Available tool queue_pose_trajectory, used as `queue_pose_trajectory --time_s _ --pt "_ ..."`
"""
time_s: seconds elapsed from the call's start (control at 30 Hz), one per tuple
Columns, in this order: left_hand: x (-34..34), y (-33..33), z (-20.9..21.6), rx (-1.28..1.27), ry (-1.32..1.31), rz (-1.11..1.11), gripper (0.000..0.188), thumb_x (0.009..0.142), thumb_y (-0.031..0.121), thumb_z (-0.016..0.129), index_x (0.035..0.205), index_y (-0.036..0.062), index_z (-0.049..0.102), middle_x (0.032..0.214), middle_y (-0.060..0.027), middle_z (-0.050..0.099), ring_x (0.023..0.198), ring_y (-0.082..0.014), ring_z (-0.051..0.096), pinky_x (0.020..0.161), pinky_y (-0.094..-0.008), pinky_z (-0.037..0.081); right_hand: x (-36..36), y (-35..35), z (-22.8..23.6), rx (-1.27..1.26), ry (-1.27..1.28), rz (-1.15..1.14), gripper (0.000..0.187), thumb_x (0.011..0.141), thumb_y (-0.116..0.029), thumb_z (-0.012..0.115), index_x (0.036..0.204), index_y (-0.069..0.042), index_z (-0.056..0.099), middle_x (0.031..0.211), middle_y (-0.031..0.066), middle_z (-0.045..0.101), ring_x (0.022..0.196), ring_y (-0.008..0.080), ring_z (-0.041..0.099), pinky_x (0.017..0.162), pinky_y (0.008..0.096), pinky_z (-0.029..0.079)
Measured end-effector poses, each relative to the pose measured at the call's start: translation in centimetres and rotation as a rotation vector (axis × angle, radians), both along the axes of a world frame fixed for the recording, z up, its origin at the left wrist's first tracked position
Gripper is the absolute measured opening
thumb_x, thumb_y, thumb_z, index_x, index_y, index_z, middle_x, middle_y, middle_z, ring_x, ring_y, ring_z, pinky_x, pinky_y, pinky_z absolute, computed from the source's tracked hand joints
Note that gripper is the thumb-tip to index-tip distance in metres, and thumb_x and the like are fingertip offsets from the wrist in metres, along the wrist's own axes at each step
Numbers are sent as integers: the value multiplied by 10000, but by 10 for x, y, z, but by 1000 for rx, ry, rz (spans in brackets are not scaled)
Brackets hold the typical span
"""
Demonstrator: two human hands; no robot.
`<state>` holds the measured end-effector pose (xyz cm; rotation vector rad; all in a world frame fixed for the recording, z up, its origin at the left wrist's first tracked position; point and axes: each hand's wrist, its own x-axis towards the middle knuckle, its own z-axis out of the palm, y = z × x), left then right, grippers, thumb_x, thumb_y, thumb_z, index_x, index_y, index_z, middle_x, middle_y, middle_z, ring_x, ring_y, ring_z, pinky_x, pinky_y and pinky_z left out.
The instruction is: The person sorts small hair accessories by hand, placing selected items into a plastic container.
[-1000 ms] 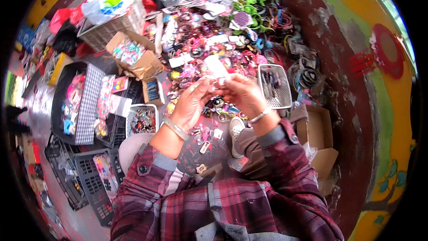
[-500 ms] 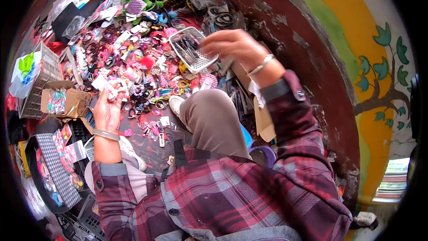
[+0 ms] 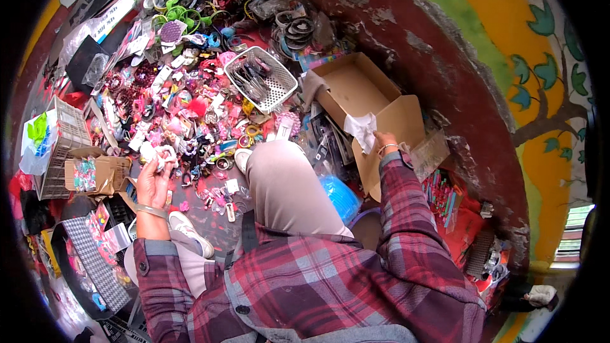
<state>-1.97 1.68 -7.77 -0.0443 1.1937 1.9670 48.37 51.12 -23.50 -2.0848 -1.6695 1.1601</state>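
Observation:
On the left, my left hand is closed round a small bunched white and pale pink soft thing, perhaps a scrunchie. It is held up over a mixed heap of hair accessories. Over on the right, my right hand pinches the edge of a white cloth. The cloth hangs against the flap of an open cardboard box. Left of that box stands a white perforated basket with several dark, thin pieces in it.
Green headbands lie at the far end of the heap. A small carton of colourful packets and a grey crate stand at the left. A blue plastic thing lies beside my knee. A painted wall runs along the right.
My right hand has moved from over the white basket to the right and nearer, and now grips the white cloth. My left hand still holds its soft thing. The view has shifted slightly.

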Motion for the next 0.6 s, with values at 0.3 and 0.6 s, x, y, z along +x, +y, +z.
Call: queue_pose_trajectory --time_s 0.3,0.6 --pt "14 21 7 97 132 -123 285 837 6 530 1107 -73 482 1076 -145 558 966 -244 569 892 -333 451 -29 -25 16 49 673 -30 301 750 -251 597 931 -12 618 887 75 616 830 196 584 723 332 476" --pt "33 31 56 208 56 -223 282 860 37 510 1106 -98 485 1049 -147 576 938 -216 595 817 -265 495 -259 -144 261 -53 981 721 399 748 -112 554 1117 35 532 1001 76 602 885 149 580 760 268 464"
